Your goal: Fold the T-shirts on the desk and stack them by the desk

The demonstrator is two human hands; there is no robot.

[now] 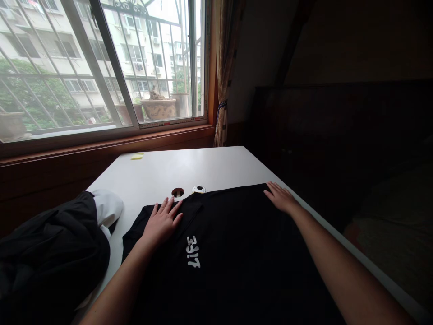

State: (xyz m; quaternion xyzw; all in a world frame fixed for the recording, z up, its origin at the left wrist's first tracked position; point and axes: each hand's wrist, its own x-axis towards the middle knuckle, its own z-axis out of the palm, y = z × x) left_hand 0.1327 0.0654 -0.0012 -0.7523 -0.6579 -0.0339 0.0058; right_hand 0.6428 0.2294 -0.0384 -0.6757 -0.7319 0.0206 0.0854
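A black T-shirt [237, 243] with white lettering on it lies spread over the white table [209, 167]. My left hand [162, 223] rests flat near the shirt's far left part, by the sleeve, fingers spread. On the far right corner of the shirt lies my right hand [280, 197], its fingers stretched out along the edge. Neither hand grips the cloth. The near part of the shirt runs out of the bottom of the view.
Dark clothing [57, 243] and a white cloth [107, 207] are heaped at the table's left edge. Beyond the shirt are a round hole [177, 192], a white ring-shaped piece [199, 189] and a yellow sticky note [137, 156]. A window and curtain [222, 90] stand behind.
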